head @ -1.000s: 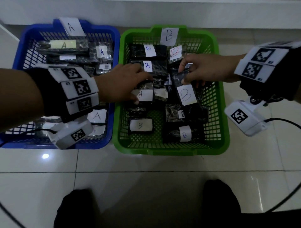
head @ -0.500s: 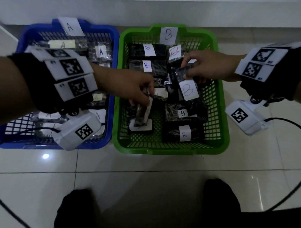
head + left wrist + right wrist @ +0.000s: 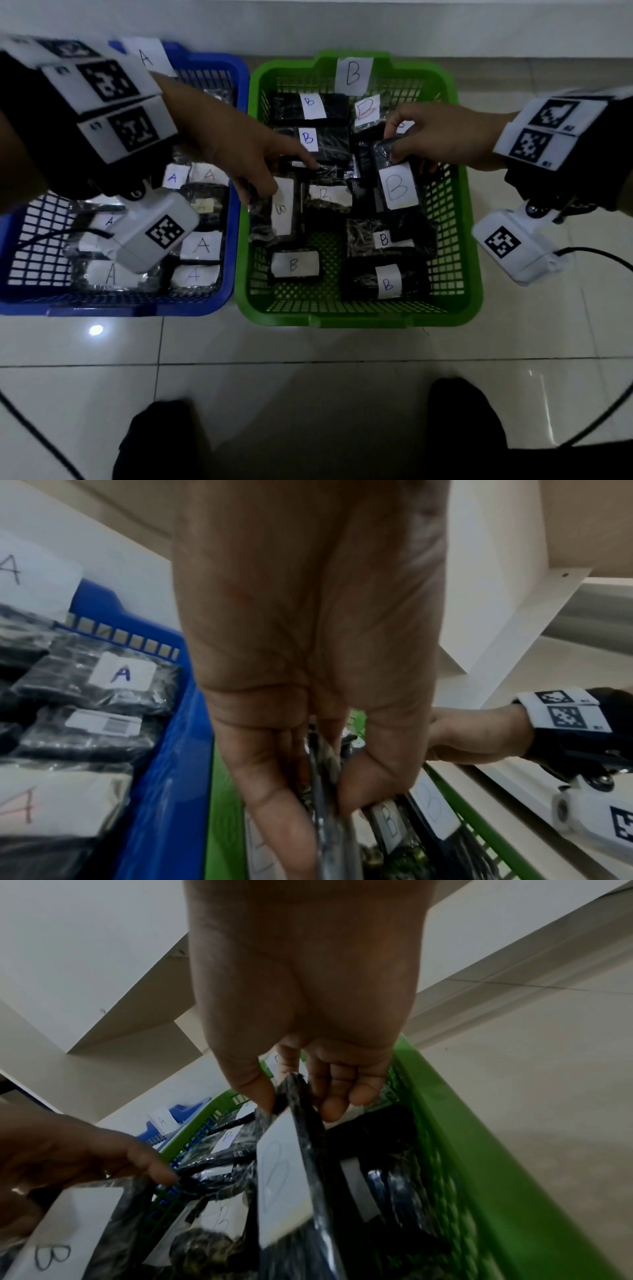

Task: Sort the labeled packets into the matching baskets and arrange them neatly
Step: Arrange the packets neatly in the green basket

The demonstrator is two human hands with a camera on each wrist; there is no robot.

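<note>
A green basket (image 3: 359, 318) with a B tag holds several black packets labeled B. My left hand (image 3: 270, 186) reaches into its left half and pinches the top edge of one B packet (image 3: 282, 209), which hangs close to the left wall; the left wrist view shows thumb and fingers of that hand (image 3: 325, 791) clamped on the packet's edge (image 3: 330, 837). My right hand (image 3: 394, 152) pinches the upper end of a packet with a large B label (image 3: 397, 186) over the basket's right half. In the right wrist view this hand (image 3: 291, 1099) holds the tilted packet (image 3: 284, 1177).
A blue basket (image 3: 120, 310) tagged A sits left of the green one, touching it, with several A packets (image 3: 202, 245) inside. Both stand on white floor tiles against a wall. My knees (image 3: 161, 442) are below, and a cable (image 3: 599, 257) runs along the right.
My left hand lifted its B packet from the basket's middle and carried it left toward the green basket's left wall. The right hand kept its packet in nearly the same place.
</note>
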